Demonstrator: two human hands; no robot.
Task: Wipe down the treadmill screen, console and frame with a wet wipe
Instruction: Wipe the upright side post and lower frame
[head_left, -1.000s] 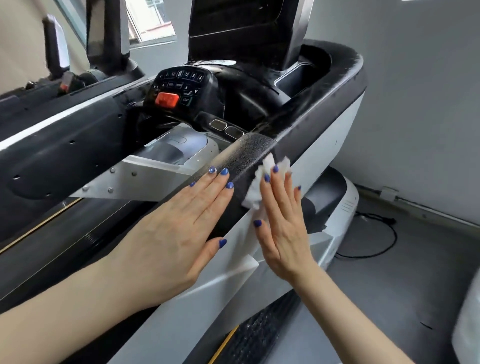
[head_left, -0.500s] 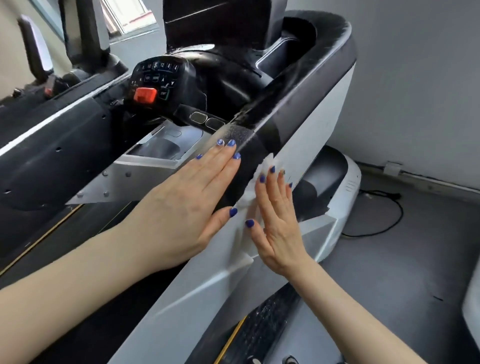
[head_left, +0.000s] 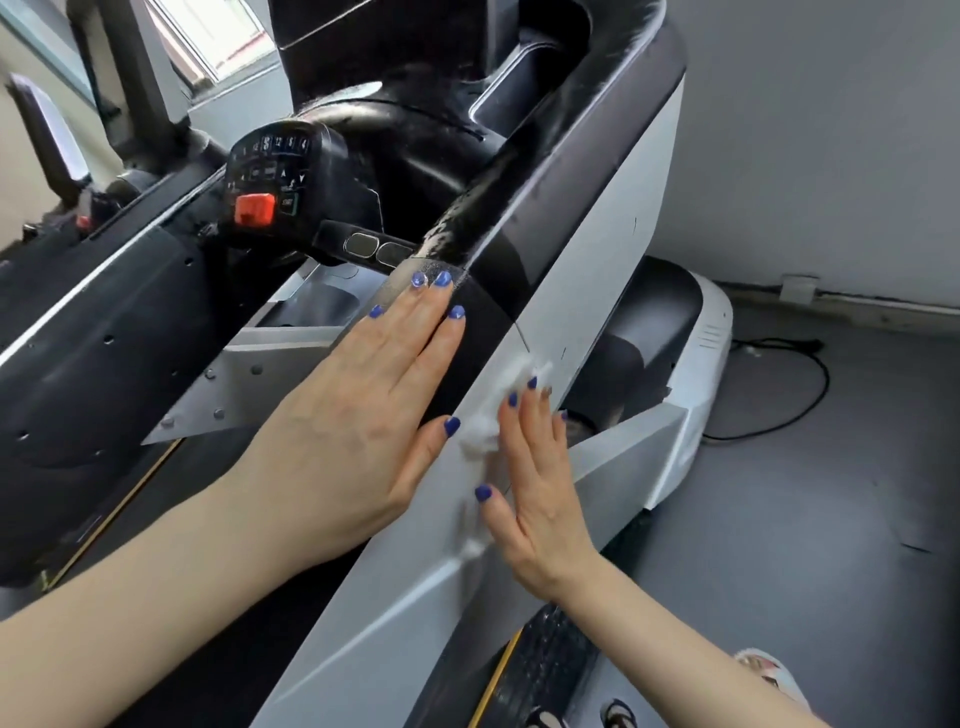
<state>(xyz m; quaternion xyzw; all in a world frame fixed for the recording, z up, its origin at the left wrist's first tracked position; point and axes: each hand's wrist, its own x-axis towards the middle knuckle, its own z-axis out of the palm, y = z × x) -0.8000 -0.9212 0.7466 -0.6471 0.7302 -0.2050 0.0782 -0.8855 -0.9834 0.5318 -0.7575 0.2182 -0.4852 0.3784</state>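
The treadmill's side frame (head_left: 587, 291) runs diagonally through the view, black on top and light grey on its outer face. My left hand (head_left: 363, 415) lies flat with straight fingers on the black handrail (head_left: 483, 213). My right hand (head_left: 535, 478) presses a crumpled white wet wipe (head_left: 498, 405) flat against the grey outer panel, just below the black band. The console keypad (head_left: 270, 171) with its red stop button (head_left: 254, 207) sits further up at the left. The screen (head_left: 374, 36) is a dark slab at the top, cut off by the frame edge.
A second treadmill (head_left: 93, 312) stands close on the left. The grey motor cover (head_left: 701, 353) lies ahead, with a black cable (head_left: 779, 410) on the grey floor beside it. A grey wall closes off the right. The belt's edge (head_left: 540, 670) and a sandalled foot (head_left: 769, 670) show at the bottom.
My right hand has slid the wipe down the frame, from the black band onto the grey panel. My left hand stays flat on the handrail. The camera has tilted down and closer.
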